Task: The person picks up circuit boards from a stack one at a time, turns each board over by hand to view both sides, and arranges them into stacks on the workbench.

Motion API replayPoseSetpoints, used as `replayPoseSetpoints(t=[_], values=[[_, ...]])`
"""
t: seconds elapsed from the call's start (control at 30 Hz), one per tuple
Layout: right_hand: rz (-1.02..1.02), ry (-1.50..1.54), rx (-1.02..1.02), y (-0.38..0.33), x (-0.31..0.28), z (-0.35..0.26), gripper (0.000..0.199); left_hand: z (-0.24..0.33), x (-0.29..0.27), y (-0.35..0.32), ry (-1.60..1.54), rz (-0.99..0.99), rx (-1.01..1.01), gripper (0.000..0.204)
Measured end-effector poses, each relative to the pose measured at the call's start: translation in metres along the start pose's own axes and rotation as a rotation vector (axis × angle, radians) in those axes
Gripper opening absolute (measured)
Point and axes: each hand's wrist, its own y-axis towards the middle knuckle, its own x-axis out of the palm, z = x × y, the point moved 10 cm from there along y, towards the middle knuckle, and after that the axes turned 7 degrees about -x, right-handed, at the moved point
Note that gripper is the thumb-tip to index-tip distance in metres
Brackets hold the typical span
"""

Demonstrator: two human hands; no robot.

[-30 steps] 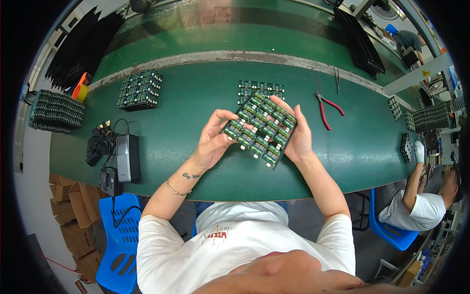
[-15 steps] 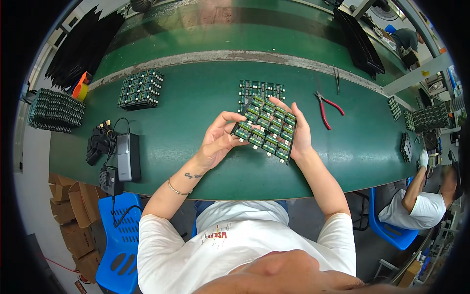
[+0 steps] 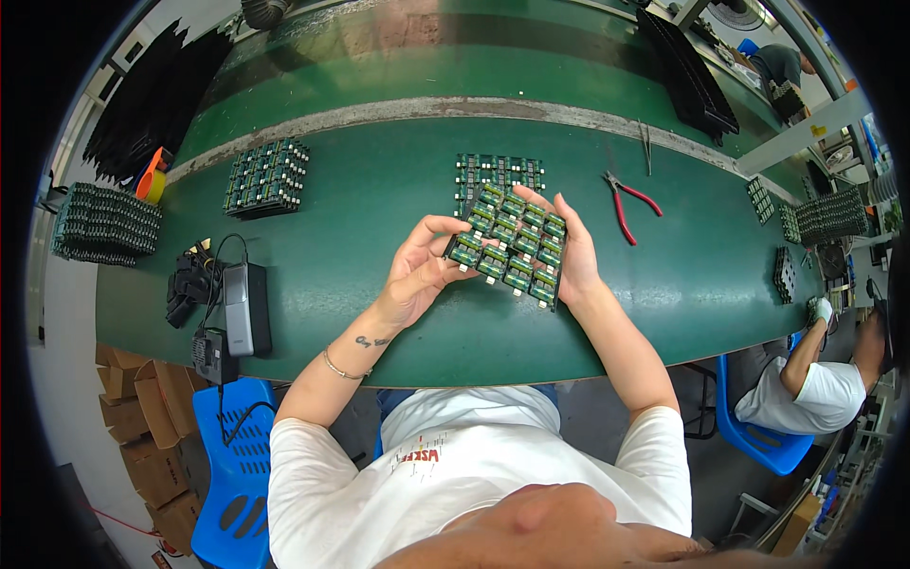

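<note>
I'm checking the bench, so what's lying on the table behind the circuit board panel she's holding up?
Behind the held panel, another green panel lies flat on the green table. Its near edge is covered by the held panel and the right hand, so what's there can't be seen.

Bare forearms, white T-shirt

The person wears a white short-sleeved T-shirt (image 3: 474, 465) with a small red and yellow print on the chest; the left wrist carries a thin bracelet (image 3: 343, 365) beside a small dark tattoo (image 3: 372, 340).
</note>
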Motion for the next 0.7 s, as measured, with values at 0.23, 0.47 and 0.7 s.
replayPoseSetpoints(t=[0.23, 0.47, 0.7], values=[[-0.009, -0.365, -0.396, -0.013, 0.015, -0.028, 0.056, -0.012, -0.017, 0.009, -0.357, 0.235, -0.135, 0.046], [-0.279, -0.666, -0.646, -0.033, 0.053, -0.026, 0.063, -0.022, -0.032, 0.006, -0.236, 0.161, -0.167, 0.047], [-0.211, -0.471, -0.503, -0.024, 0.022, -0.024, 0.06, -0.024, -0.027, 0.008, -0.234, 0.16, -0.201, 0.049]])
